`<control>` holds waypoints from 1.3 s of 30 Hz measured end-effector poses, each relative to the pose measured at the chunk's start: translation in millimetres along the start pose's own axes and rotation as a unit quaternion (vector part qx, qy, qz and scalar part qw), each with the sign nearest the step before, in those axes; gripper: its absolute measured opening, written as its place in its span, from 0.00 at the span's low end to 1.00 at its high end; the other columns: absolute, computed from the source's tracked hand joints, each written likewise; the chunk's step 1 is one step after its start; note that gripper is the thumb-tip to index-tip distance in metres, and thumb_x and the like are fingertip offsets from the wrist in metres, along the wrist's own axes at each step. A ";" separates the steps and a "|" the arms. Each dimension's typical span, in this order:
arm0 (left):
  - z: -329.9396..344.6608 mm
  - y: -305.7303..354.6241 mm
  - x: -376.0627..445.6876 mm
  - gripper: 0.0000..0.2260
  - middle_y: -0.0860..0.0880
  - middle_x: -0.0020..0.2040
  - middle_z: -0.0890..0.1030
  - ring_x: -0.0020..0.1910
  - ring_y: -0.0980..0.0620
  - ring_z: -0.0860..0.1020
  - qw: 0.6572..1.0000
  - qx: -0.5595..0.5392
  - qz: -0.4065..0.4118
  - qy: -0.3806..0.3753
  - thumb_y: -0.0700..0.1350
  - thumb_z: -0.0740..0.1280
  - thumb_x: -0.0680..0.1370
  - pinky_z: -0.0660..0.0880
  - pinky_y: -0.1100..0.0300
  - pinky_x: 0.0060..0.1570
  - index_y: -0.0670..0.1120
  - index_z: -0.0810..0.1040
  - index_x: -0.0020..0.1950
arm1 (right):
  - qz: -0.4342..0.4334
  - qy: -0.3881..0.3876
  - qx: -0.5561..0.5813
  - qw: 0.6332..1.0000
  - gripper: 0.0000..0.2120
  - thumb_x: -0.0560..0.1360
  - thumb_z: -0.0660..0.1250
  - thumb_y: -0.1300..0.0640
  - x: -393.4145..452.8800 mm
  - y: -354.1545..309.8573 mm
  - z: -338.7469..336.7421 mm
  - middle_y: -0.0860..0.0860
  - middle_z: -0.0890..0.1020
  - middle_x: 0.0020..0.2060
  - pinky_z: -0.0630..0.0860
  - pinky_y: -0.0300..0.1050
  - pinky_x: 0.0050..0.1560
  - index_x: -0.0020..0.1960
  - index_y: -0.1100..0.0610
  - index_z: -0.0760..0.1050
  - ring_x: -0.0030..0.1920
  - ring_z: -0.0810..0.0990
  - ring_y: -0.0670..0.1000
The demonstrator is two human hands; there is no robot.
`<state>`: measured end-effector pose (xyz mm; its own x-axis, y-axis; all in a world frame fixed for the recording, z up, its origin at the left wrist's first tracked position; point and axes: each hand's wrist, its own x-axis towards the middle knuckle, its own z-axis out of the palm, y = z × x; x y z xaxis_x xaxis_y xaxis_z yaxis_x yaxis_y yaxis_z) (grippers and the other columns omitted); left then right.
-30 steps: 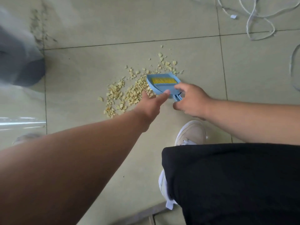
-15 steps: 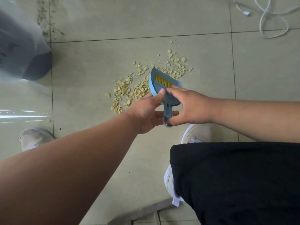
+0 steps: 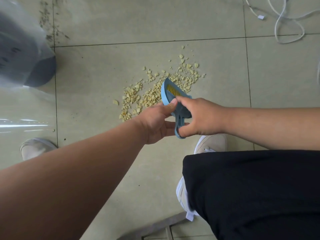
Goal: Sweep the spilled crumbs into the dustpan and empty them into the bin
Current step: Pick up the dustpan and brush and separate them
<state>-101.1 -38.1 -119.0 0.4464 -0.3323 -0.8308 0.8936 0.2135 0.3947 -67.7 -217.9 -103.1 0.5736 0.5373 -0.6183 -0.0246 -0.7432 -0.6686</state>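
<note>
A small light-blue plastic dustpan (image 3: 170, 99), with a yellow-bristled brush (image 3: 173, 90) nested inside it, was held tilted above the pale tiled floor (image 3: 121, 23), near the middle of the view. The left hand (image 3: 155, 124) gripped it from eight o'clock, thumb pressed on the pan's rim and fingers curled beneath. The right hand (image 3: 200, 116) came in from three o'clock, fingers curled around the looped handles at the pan's lower end; whether it pinched the brush handle or the pan handle could not be told.

The pale yellow broken crumbs (image 3: 155, 90) lay scattered on the floor from the pan's nine o'clock round to its one o'clock, none yet in the pan. The dark bin lined with a clear plastic bag (image 3: 22, 54) stood well apart at ten o'clock, blurred.

The set looked light and stiff, probably smooth enough to slip, so each handle seemed the sound place to hold. The crumbs appeared dry, brittle and easily scattered, likely wanting short, gentle strokes.
</note>
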 end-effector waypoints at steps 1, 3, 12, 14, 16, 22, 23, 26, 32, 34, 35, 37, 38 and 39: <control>1.1 -0.6 -0.5 0.18 0.41 0.60 0.86 0.51 0.36 0.88 1.000 0.007 0.000 0.007 0.52 0.64 0.88 0.86 0.45 0.46 0.43 0.78 0.73 | -0.003 -0.012 0.061 0.998 0.34 0.63 0.79 0.48 -1.0 0.4 -0.1 0.43 0.83 0.52 0.83 0.54 0.56 0.65 0.42 0.70 0.54 0.84 0.47; 2.0 -3.3 -2.4 0.17 0.40 0.60 0.88 0.50 0.36 0.88 1.000 0.022 -0.002 0.018 0.52 0.64 0.88 0.87 0.46 0.44 0.45 0.79 0.71 | -0.006 -0.043 0.170 0.984 0.35 0.65 0.78 0.56 -3.0 0.6 -1.0 0.46 0.84 0.58 0.82 0.57 0.60 0.69 0.44 0.70 0.58 0.85 0.49; 1.8 -4.1 -13.3 0.15 0.40 0.61 0.88 0.50 0.33 0.88 1.000 0.010 -0.005 0.008 0.53 0.65 0.87 0.85 0.44 0.42 0.47 0.82 0.70 | 0.016 -0.013 0.099 0.995 0.45 0.62 0.84 0.41 -12.0 -7.3 5.5 0.39 0.79 0.64 0.76 0.49 0.69 0.73 0.41 0.65 0.66 0.77 0.40; 4.4 -3.2 -16.2 0.15 0.41 0.60 0.88 0.51 0.33 0.88 1.000 0.009 -0.001 0.001 0.53 0.66 0.87 0.85 0.45 0.42 0.48 0.83 0.69 | 0.016 0.004 0.103 0.995 0.45 0.63 0.84 0.41 -18.7 -8.2 3.5 0.38 0.78 0.66 0.76 0.48 0.69 0.74 0.41 0.65 0.66 0.77 0.40; 6.6 -1.5 -21.7 0.16 0.41 0.62 0.88 0.55 0.33 0.88 1.000 0.017 0.004 -0.009 0.54 0.67 0.86 0.86 0.45 0.46 0.48 0.83 0.69 | 0.012 0.003 0.116 0.993 0.43 0.66 0.82 0.43 -29.7 -10.1 -1.6 0.39 0.78 0.66 0.76 0.47 0.69 0.75 0.41 0.65 0.67 0.77 0.40; 12.2 -9.2 -31.9 0.14 0.41 0.62 0.84 0.46 0.38 0.88 1.000 -0.006 0.018 0.010 0.50 0.69 0.85 0.86 0.48 0.44 0.46 0.81 0.69 | 0.043 0.071 0.186 0.979 0.26 0.75 0.67 0.63 -38.5 3.0 -11.2 0.50 0.86 0.59 0.80 0.52 0.64 0.71 0.49 0.74 0.60 0.84 0.51; 11.4 -12.3 -33.3 0.11 0.41 0.61 0.84 0.44 0.39 0.88 1.000 -0.007 0.018 0.025 0.48 0.69 0.86 0.86 0.48 0.43 0.47 0.81 0.67 | 0.063 0.100 0.208 0.971 0.22 0.77 0.64 0.66 -36.7 8.5 -12.6 0.53 0.86 0.57 0.81 0.52 0.62 0.68 0.51 0.77 0.59 0.85 0.54; 0.2 -17.5 -31.6 0.05 0.43 0.57 0.82 0.42 0.41 0.85 0.996 0.019 0.014 0.081 0.44 0.66 0.86 0.83 0.51 0.41 0.51 0.79 0.60 | 0.123 0.179 0.336 0.917 0.16 0.82 0.61 0.69 -30.3 28.0 -22.6 0.60 0.83 0.59 0.84 0.47 0.55 0.66 0.58 0.77 0.54 0.87 0.55; -45.3 -18.3 -9.4 0.11 0.43 0.57 0.81 0.38 0.46 0.80 0.982 0.085 0.017 0.166 0.37 0.68 0.83 0.80 0.55 0.38 0.51 0.82 0.59 | 0.181 0.321 0.350 0.861 0.15 0.80 0.67 0.68 -6.2 75.0 -67.7 0.63 0.85 0.51 0.84 0.42 0.40 0.65 0.60 0.76 0.34 0.87 0.50; -59.3 -17.9 -1.7 0.13 0.41 0.58 0.82 0.38 0.46 0.81 0.977 0.129 0.007 0.171 0.34 0.68 0.82 0.81 0.53 0.39 0.50 0.82 0.61 | 0.185 0.343 0.289 0.874 0.12 0.77 0.71 0.67 -2.8 88.4 -85.2 0.64 0.85 0.50 0.83 0.40 0.37 0.60 0.58 0.79 0.31 0.84 0.51; -65.4 -17.5 3.1 0.14 0.38 0.59 0.83 0.39 0.45 0.82 0.974 0.148 0.003 0.171 0.33 0.69 0.82 0.82 0.52 0.41 0.48 0.82 0.63 | 0.185 0.347 0.260 0.882 0.12 0.76 0.73 0.66 -0.7 95.2 -92.4 0.65 0.85 0.48 0.82 0.40 0.36 0.58 0.59 0.80 0.31 0.83 0.51; -72.4 -14.7 12.7 0.13 0.35 0.56 0.84 0.37 0.45 0.84 0.970 0.171 -0.006 0.173 0.33 0.70 0.82 0.85 0.48 0.44 0.43 0.81 0.65 | 0.187 0.354 0.209 0.892 0.14 0.73 0.74 0.65 4.5 104.3 -103.8 0.64 0.85 0.44 0.82 0.42 0.36 0.59 0.61 0.81 0.30 0.82 0.50; -73.6 -12.3 17.3 0.11 0.36 0.53 0.85 0.36 0.47 0.85 0.968 0.179 -0.008 0.175 0.33 0.70 0.82 0.86 0.49 0.45 0.40 0.81 0.65 | 0.187 0.359 0.191 0.894 0.16 0.72 0.75 0.65 8.1 107.9 -107.9 0.64 0.86 0.44 0.83 0.45 0.39 0.59 0.60 0.81 0.31 0.83 0.51; -73.7 -9.4 21.8 0.10 0.37 0.50 0.85 0.35 0.48 0.85 0.967 0.187 -0.008 0.174 0.34 0.70 0.82 0.87 0.51 0.43 0.39 0.81 0.64 | 0.187 0.366 0.175 0.895 0.17 0.71 0.75 0.63 11.4 110.6 -111.1 0.63 0.86 0.44 0.83 0.48 0.41 0.59 0.57 0.80 0.32 0.84 0.52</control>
<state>-103.2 20.4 -169.8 0.4476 0.0111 -0.8942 0.8838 -0.1577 0.4404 27.1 -338.3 -138.2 0.8514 -0.2219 -0.4752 -0.5075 -0.5776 -0.6394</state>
